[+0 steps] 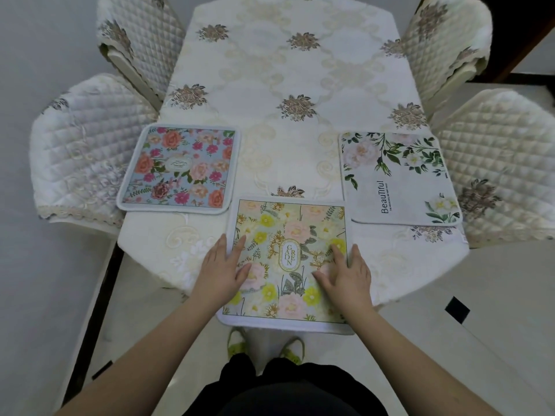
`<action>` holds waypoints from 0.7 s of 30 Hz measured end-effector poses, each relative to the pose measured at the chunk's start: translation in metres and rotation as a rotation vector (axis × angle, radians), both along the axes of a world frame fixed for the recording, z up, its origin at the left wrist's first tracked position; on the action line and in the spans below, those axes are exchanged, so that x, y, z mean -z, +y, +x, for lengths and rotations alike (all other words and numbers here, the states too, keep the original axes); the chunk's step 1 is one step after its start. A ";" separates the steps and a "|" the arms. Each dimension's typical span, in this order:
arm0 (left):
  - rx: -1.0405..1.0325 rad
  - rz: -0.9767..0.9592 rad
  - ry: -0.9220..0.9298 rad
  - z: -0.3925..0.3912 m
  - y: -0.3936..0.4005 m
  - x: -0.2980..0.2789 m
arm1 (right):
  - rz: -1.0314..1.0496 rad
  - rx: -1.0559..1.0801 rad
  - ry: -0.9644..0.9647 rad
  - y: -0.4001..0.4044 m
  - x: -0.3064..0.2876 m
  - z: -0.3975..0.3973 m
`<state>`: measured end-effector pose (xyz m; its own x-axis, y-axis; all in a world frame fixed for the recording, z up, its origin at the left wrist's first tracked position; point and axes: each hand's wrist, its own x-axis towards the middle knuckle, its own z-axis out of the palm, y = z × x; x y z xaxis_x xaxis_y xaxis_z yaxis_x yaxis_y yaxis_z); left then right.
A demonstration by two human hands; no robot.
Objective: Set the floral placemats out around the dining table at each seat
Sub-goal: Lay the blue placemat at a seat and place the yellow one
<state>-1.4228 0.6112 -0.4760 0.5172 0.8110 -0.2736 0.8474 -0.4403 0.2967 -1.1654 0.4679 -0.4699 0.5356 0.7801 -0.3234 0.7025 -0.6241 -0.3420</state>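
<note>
Yellow-flowered mat [289,259] lay at the near end of the tabletop [300,70], its front edge overhanging. Both hands, left [223,270] and right [345,273], pressed flat and open on it; best slide it forward, squared to the edge.

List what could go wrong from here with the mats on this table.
1. The yellow mat sticks out past the near table edge; once the left hand and right hand lift off, it may tip or slide to the floor.
2. The white mat reaches the table's right edge, so a bump from the chair could knock it off.
3. Sliding the yellow mat forward could bunch the tablecloth and shift the blue mat.
</note>
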 end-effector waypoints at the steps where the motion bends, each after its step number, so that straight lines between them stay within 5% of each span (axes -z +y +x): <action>1: -0.002 -0.004 -0.015 0.000 -0.001 -0.001 | 0.005 -0.009 -0.013 -0.002 0.000 0.002; 9: -0.132 -0.093 -0.379 0.001 -0.009 -0.021 | 0.216 0.085 0.035 -0.004 -0.019 0.004; 15: -0.466 -0.393 -0.736 0.002 -0.005 -0.040 | 0.447 0.376 0.461 -0.012 -0.038 0.006; 21: -0.576 -0.506 -0.671 0.003 0.001 -0.043 | 0.279 0.352 0.702 -0.012 -0.039 0.027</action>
<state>-1.4198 0.6119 -0.4333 0.2582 0.8545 -0.4508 0.4811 0.2909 0.8270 -1.1384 0.4562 -0.4306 0.5091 0.7060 -0.4924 0.0480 -0.5945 -0.8027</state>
